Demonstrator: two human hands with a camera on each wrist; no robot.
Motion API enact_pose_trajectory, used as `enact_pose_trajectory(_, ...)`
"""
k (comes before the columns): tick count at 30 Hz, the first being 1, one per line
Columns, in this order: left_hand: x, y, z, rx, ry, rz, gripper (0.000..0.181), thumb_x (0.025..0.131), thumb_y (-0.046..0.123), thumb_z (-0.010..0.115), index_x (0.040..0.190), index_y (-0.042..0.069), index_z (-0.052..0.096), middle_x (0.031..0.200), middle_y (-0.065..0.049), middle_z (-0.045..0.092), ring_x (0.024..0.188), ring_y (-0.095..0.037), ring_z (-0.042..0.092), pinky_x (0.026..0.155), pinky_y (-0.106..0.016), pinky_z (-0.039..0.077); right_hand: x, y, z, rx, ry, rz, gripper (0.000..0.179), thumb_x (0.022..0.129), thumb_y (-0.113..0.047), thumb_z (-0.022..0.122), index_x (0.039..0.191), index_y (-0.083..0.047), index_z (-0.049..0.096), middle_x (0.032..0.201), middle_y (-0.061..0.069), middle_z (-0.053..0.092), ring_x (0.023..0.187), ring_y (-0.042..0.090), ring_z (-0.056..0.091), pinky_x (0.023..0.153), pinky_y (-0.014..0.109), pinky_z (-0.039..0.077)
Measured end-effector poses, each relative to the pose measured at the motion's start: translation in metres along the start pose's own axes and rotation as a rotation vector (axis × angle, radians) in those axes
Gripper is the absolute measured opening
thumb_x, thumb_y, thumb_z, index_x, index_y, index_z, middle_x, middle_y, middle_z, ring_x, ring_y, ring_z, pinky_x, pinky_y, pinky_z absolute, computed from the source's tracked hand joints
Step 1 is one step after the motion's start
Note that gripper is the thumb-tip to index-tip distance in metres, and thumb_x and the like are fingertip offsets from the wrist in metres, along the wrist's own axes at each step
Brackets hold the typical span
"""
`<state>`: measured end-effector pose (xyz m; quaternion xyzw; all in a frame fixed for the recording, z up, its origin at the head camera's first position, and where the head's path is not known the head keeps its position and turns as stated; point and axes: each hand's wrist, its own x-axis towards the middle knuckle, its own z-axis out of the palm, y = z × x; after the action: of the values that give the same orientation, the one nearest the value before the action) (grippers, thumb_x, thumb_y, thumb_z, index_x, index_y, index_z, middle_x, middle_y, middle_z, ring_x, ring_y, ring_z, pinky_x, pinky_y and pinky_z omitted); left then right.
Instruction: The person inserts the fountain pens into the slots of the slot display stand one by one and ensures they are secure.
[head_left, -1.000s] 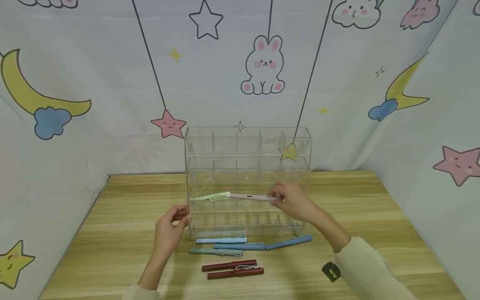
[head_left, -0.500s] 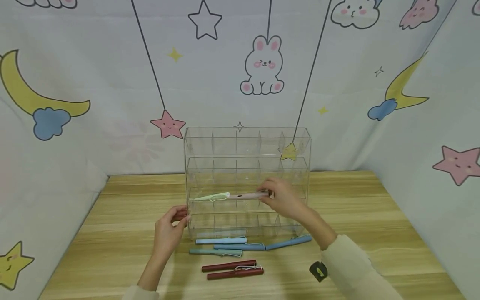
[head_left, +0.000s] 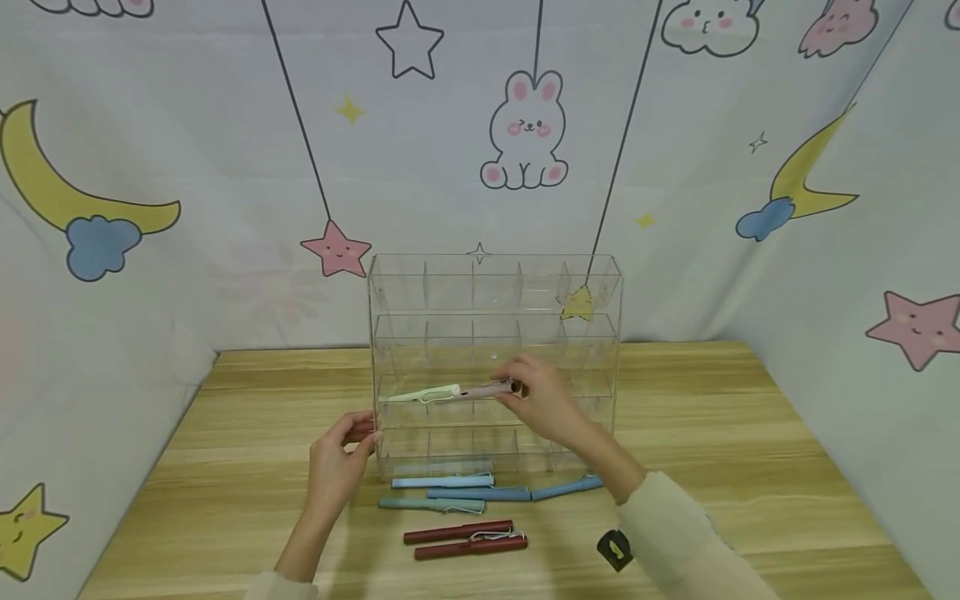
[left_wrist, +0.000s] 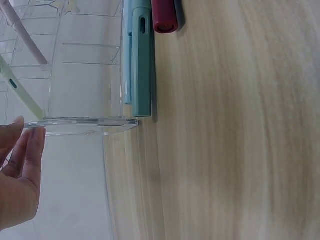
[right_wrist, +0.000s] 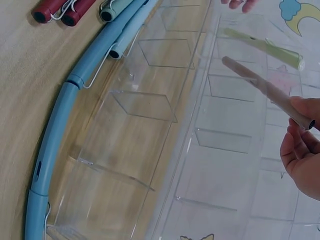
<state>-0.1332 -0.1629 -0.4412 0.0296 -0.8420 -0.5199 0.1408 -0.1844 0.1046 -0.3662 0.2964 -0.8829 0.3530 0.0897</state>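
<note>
A clear acrylic organizer (head_left: 495, 255) with several tiers of compartments stands upright on the table. My left hand (head_left: 341, 458) grips the edge of its left side panel (left_wrist: 80, 121), thumb on one face and fingers on the other. My right hand (head_left: 543, 400) pinches a pale pink pen (right_wrist: 272, 93) near its end, holding it almost level in front of a middle tier. Left of it, a light green pen (head_left: 420, 393) lies slantwise in that tier. In the head view the pink pen's far end meets the green pen's end.
In front of the organizer lie a light blue pen (head_left: 442, 481), two darker blue pens (head_left: 480, 494) and a teal pen (head_left: 408, 503). Nearer are two maroon pens (head_left: 471, 547). A small black object (head_left: 615, 550) sits beside the right sleeve. A patterned curtain (head_left: 262, 167) hangs behind.
My right hand has moved left along the pink pen's tier, and the pen's visible part in the head view has grown shorter. The black object moved left with the sleeve. My left hand stays put.
</note>
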Motion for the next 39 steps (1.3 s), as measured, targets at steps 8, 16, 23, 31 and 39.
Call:
enact_pose_trajectory(8,0.000,-0.001,0.000,0.004,0.000,0.008,0.023,0.082,-0.003,0.065,0.104,-0.004,0.062,0.093,-0.017,0.064,0.085,-0.028,0.062,0.067,-0.024,0.054,0.000,-0.001,0.006,0.036,-0.009,0.004,0.020,0.079,-0.001,0.069,0.099,0.000,0.065,0.090,0.005,0.058,0.070,0.013,0.048,0.056,0.022,0.045)
enact_pose_trajectory(16,-0.001,0.000,0.000,-0.014,0.002,0.015,0.023,0.081,-0.005,0.065,0.104,-0.005,0.061,0.092,-0.018,0.063,0.084,-0.029,0.062,0.066,-0.023,0.054,-0.002,0.001,0.000,0.082,0.003,0.005,0.024,0.081,-0.007,0.069,0.104,-0.001,0.064,0.091,0.006,0.059,0.073,0.014,0.049,0.060,0.024,0.046)
enact_pose_trajectory(23,-0.001,0.001,0.000,-0.011,0.003,0.009,0.023,0.081,-0.005,0.064,0.104,-0.005,0.062,0.093,-0.018,0.063,0.085,-0.029,0.062,0.066,-0.021,0.054,-0.005,0.005,-0.009,0.083,0.040,0.029,0.017,0.086,-0.016,0.065,0.095,-0.002,0.066,0.084,0.003,0.060,0.068,0.013,0.048,0.056,0.025,0.043)
enact_pose_trajectory(31,0.000,0.001,0.000,-0.012,0.000,0.013,0.023,0.081,-0.005,0.064,0.104,-0.005,0.061,0.093,-0.018,0.063,0.085,-0.029,0.062,0.066,-0.021,0.054,-0.007,0.007,-0.008,0.060,0.026,0.053,0.013,0.087,-0.015,0.063,0.081,-0.005,0.068,0.073,-0.003,0.057,0.061,0.010,0.048,0.050,0.023,0.042)
enact_pose_trajectory(39,0.000,0.000,0.000,-0.022,-0.001,0.019,0.023,0.081,-0.005,0.064,0.104,-0.006,0.061,0.093,-0.019,0.063,0.084,-0.029,0.062,0.067,-0.023,0.054,-0.008,0.005,-0.006,0.063,0.009,0.063,0.014,0.088,-0.015,0.061,0.083,-0.003,0.068,0.072,-0.003,0.056,0.062,0.010,0.047,0.050,0.023,0.042)
